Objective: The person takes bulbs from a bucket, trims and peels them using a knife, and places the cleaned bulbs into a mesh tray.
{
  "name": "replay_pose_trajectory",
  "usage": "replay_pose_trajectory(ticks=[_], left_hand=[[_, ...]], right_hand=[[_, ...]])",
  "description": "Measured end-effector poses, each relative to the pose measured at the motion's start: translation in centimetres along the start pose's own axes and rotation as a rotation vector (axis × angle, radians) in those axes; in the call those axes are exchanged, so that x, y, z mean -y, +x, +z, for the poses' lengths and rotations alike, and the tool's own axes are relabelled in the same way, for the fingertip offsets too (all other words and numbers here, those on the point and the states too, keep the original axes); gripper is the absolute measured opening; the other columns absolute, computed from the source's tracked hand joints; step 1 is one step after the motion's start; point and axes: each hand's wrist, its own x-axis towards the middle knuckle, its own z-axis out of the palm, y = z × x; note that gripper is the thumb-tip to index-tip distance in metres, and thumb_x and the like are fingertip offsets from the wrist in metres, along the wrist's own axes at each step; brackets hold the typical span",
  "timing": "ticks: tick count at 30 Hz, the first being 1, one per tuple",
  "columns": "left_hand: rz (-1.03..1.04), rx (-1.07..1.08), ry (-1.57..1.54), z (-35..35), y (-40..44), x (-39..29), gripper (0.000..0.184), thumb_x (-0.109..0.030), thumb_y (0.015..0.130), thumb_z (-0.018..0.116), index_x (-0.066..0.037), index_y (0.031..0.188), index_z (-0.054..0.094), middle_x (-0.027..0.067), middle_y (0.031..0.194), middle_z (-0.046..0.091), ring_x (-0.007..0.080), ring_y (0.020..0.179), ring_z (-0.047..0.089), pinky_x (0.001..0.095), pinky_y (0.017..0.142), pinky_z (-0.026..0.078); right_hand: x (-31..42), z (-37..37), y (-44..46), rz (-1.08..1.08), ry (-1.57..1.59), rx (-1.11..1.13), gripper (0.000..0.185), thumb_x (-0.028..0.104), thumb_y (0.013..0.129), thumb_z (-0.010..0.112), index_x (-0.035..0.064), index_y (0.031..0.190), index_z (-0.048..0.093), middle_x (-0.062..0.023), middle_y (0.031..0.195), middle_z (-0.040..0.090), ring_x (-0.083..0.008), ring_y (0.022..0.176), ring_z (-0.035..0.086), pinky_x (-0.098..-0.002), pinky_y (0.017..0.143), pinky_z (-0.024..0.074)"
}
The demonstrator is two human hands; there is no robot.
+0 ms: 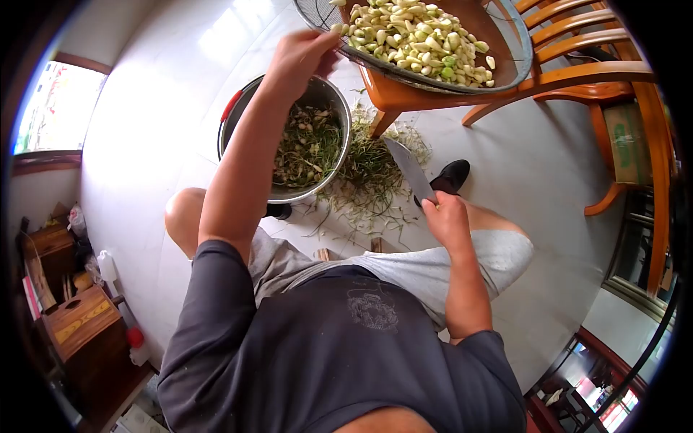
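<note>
My left hand (297, 63) is raised at the left rim of a wire mesh basket (529, 43), slightly blurred. Its fingers are bent, with a pale bulb (336, 29) at the fingertips. Many more peeled, whitish-green bulbs (411, 36), like small onions or garlic, fill the basket. In my right hand (446, 216) is a knife (410, 169) with a broad metal blade, held by the handle above my right thigh. Below my left forearm stands a metal pot (346, 144) holding unpeeled bulbs with green stalks (307, 144); the forearm hides part of it.
Green trimmings (375, 173) lie on the pale tiled floor right of the pot. The basket rests on a wooden chair (386, 90), with another chair (599, 97) behind it. My shoe (453, 175) stands near the trimmings. A wooden cabinet (79, 325) is at the left.
</note>
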Motion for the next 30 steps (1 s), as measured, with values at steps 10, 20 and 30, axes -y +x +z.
replay_pose_trajectory(ticks=[10,20,30], left_hand=[[-0.591,-0.303,0.331,-7.7,-0.1,28.1,0.012,-0.010,0.082,0.059,0.001,0.086,0.064,0.0096,0.067,0.062,0.0212,0.053,0.058,0.0339,0.047,0.045],[-0.773,-0.313,0.635,-6.5,1.4,30.2,0.031,-0.015,0.076,0.068,0.005,0.099,0.064,0.0229,0.096,0.065,0.0329,0.087,0.065,0.0419,0.070,0.052],[-0.472,-0.342,-0.438,-10.1,-4.2,23.7,0.019,-0.007,0.080,0.065,-0.004,0.099,0.060,0.0030,0.084,0.061,0.0141,0.070,0.058,0.0302,0.063,0.049]], right_hand=[[1.1,0.8,0.8,0.040,-0.035,0.128,0.024,0.019,0.081,0.062,-0.0016,0.072,0.053,-0.0234,0.070,0.057,-0.0427,0.072,0.056,-0.0476,0.062,0.0436],[1.0,2.4,1.9,-0.011,-0.042,0.138,0.018,0.018,0.082,0.062,-0.0006,0.082,0.060,-0.0196,0.062,0.055,-0.0314,0.058,0.058,-0.0386,0.055,0.0433],[2.9,1.5,0.8,-0.059,0.065,0.123,0.020,0.016,0.081,0.061,-0.0001,0.073,0.054,-0.0194,0.071,0.058,-0.0386,0.069,0.057,-0.0444,0.060,0.0441]])
